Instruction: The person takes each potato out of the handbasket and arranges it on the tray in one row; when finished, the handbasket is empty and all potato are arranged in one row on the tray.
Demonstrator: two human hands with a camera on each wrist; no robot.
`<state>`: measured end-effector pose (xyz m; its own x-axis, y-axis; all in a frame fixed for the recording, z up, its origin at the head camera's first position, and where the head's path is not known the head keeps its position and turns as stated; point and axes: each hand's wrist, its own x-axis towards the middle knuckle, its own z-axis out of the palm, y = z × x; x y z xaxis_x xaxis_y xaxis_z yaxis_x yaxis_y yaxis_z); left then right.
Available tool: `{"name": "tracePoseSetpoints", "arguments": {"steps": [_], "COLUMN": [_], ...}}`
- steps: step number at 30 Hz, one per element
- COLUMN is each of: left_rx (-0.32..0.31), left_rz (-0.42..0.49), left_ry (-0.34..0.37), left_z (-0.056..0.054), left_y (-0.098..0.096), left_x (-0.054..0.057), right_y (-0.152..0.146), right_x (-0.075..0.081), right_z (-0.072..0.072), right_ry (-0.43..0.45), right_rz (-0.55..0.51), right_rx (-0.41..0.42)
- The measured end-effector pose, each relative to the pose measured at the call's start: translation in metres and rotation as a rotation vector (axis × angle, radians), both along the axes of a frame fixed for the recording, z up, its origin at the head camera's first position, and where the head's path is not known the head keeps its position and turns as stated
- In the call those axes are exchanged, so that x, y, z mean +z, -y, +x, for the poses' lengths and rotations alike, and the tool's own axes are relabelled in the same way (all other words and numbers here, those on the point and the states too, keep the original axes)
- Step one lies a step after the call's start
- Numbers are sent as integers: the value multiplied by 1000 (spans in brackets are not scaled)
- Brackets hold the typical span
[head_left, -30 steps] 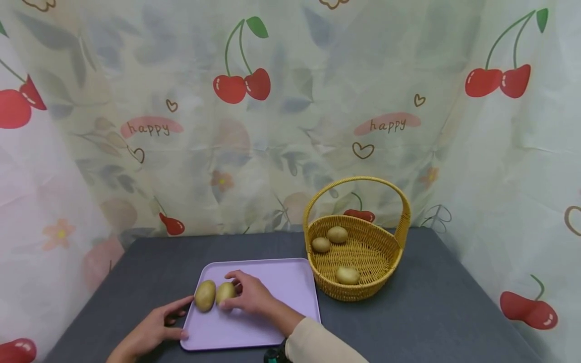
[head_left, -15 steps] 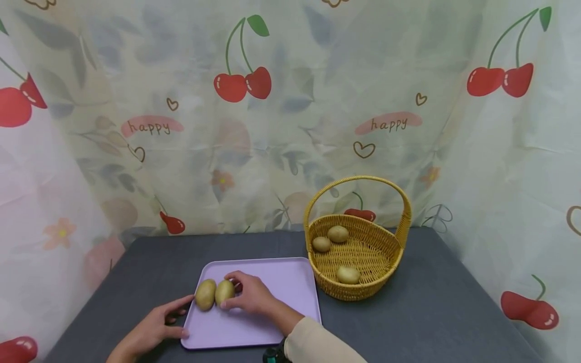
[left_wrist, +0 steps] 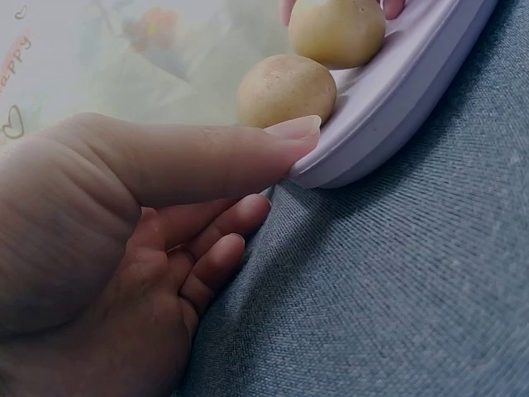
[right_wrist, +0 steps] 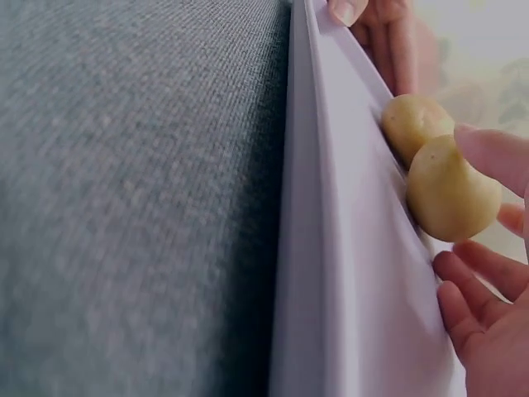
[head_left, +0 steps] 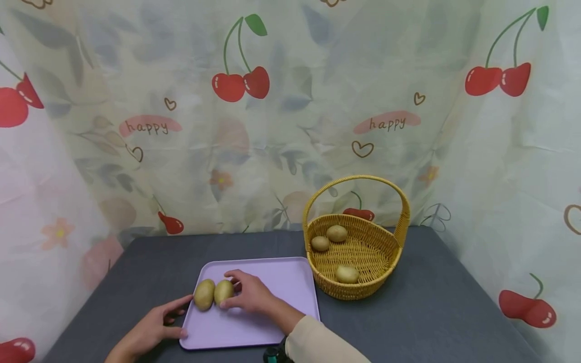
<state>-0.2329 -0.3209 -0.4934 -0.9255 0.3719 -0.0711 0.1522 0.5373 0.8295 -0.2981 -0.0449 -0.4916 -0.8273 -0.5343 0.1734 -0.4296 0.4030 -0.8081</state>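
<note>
Two potatoes lie side by side on the left part of a lilac tray (head_left: 272, 280). My right hand (head_left: 251, 295) reaches over the tray and holds the right potato (head_left: 223, 293) between thumb and fingers. In the right wrist view, the thumb (right_wrist: 496, 157) touches this potato's upper side. Close against it on the left is the other potato (head_left: 204, 294). My left hand (head_left: 152, 325) is at the tray's left edge, its thumb (left_wrist: 289, 136) touching the rim. Its lower fingers (left_wrist: 219, 260) hang loosely curled beneath the thumb, beside the cloth.
A wicker basket (head_left: 395, 264) with a tall arched handle stands right of the tray, holding three potatoes, one of them a front potato (head_left: 347, 274). Dark grey cloth (head_left: 431, 312) covers the table. A cherry-printed curtain (head_left: 290, 126) hangs behind and on both sides.
The right potato has shifted very slightly left, toward the other potato. Both hands have stayed almost in place, and the head view has drifted a little.
</note>
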Motion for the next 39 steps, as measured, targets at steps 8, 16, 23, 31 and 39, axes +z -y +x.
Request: {"name": "tracePoseSetpoints", "arguments": {"steps": [8, 16, 23, 31, 39], "left_rx": [8, 1, -2, 7, 16], "left_rz": [-5, -23, -39, -55, -55], "left_ry": [27, 32, 18, 32, 39], "left_z": [1, 0, 0, 0, 0], "left_y": [-2, -1, 0, -3, -3], "left_x": [0, 1, 2, 3, 4], "right_y": [-17, -42, -77, -130, -183], "right_x": [11, 46, 80, 107, 138], "right_z": [9, 20, 27, 21, 1], "right_ry": [-9, -80, -112, -118, -49], "right_rz": [38, -11, -40, -26, 57], "right_rx": [5, 63, 142, 182, 135]}}
